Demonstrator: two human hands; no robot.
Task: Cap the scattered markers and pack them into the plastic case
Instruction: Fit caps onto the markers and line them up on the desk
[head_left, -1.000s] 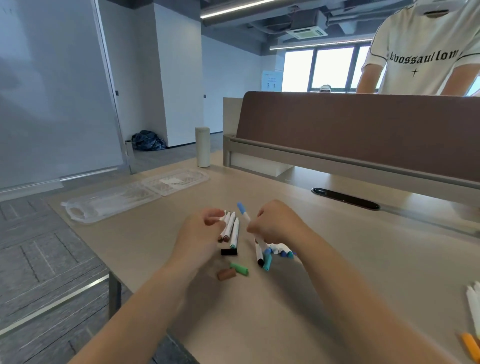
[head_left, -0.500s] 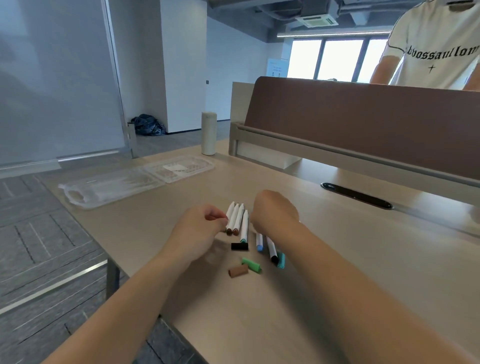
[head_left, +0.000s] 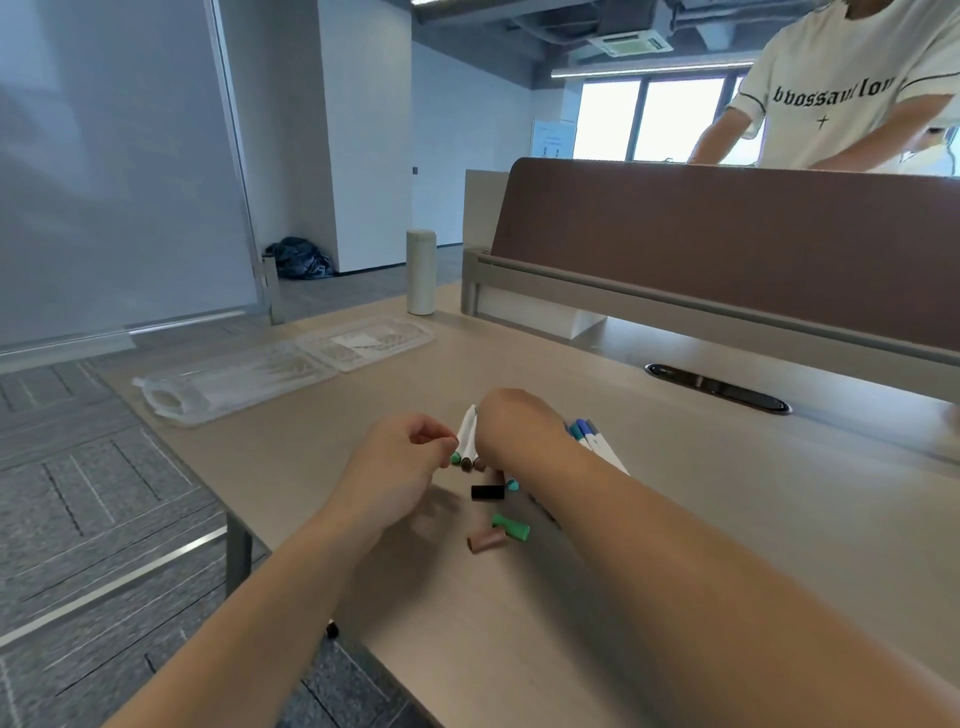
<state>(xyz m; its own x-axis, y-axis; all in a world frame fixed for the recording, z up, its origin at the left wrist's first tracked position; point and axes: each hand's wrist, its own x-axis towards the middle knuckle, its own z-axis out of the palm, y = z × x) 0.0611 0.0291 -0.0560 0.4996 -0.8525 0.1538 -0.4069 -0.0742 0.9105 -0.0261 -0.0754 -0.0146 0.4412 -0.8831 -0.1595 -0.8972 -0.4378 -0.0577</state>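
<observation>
Uncapped marker bundle (head_left: 467, 436) now pinched in left hand (head_left: 400, 462), right hand (head_left: 514, 426) crossed over, grip hidden; caps (head_left: 487, 492) still loose on tabletop (head_left: 727, 457), capping outstanding.

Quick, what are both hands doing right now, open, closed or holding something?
Left hand: fingertips pinch the bundle of white markers.
Right hand: cannot tell; its fingers are hidden behind the back of the hand.
</observation>
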